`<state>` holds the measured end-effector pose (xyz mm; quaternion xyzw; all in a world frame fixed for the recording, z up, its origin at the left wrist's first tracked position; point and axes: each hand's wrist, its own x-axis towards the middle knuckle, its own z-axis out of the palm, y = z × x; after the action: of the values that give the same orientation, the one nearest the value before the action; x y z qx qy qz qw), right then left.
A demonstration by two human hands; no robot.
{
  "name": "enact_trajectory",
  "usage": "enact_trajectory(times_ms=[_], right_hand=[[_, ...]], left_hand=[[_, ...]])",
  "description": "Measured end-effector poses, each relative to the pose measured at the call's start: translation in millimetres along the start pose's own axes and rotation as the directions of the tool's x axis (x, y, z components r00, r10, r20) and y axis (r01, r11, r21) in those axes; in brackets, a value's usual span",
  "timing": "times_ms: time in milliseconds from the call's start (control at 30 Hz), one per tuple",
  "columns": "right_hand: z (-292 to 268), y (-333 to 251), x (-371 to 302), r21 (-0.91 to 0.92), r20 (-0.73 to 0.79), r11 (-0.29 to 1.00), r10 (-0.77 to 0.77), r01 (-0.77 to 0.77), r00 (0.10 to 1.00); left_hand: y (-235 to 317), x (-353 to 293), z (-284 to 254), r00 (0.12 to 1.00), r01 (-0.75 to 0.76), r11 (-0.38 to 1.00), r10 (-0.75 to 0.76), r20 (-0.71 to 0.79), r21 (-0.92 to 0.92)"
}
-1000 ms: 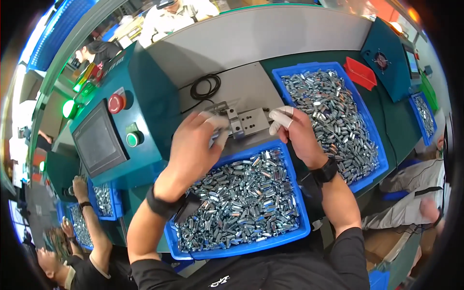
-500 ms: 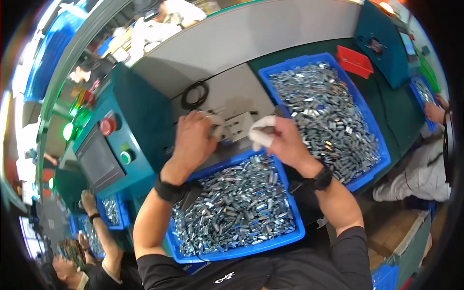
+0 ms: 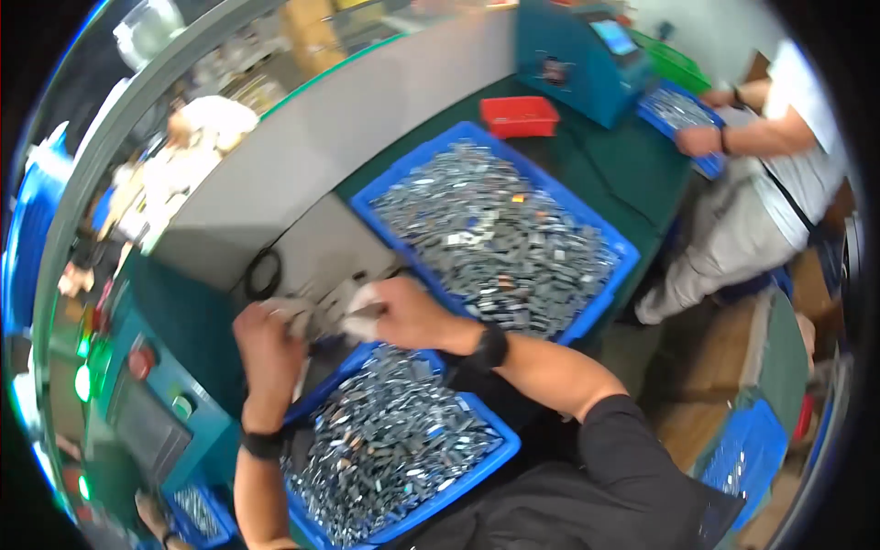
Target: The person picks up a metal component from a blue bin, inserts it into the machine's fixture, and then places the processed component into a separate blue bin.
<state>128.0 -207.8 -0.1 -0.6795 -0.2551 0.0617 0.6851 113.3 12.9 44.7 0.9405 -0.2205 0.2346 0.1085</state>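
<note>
My left hand (image 3: 269, 353) and my right hand (image 3: 408, 313) are close together over a light metal fixture plate (image 3: 335, 298), just beyond the nearer blue bin (image 3: 506, 442). White coverings wrap fingers on both. My right fingers pinch a small dark grey metal piece (image 3: 370, 311); blur hides its exact shape. The fingers of my left hand are bent inward beside the fixture, and whatever is between their tips is hidden. Small metal parts (image 3: 394, 435) fill the nearer bin, and similar parts (image 3: 513, 238) fill a larger blue bin (image 3: 600, 302) to the right.
A teal machine (image 3: 156, 385) with buttons and a screen stands at my left. A coiled black cable (image 3: 264, 273) lies by the grey partition (image 3: 302, 156). Farther right are a red tray (image 3: 519, 116), another teal machine (image 3: 577, 64) and a person (image 3: 761, 174) handling a blue tray.
The view has swung to the right, so the bins and machines appear farther left. My hands stay over the fixture, now nearer each other, the right still pinching a small piece.
</note>
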Motion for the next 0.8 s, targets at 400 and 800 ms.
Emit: enact_trajectory(times_ms=[400, 800], right_hand=[[2.7, 4.8, 1.5, -0.091, -0.005, 0.996, -0.014, 0.013, 1.0], [-1.4, 4.7, -1.1, -0.135, -0.023, 0.991, 0.009, -0.012, 1.0]], left_hand=[[4.4, -7.2, -4.4, 0.999, 0.023, 0.998, -0.026, 0.037, 0.061], [32.3, -20.5, -15.2, 0.998, 0.01, 0.992, -0.003, -0.061, 0.123]])
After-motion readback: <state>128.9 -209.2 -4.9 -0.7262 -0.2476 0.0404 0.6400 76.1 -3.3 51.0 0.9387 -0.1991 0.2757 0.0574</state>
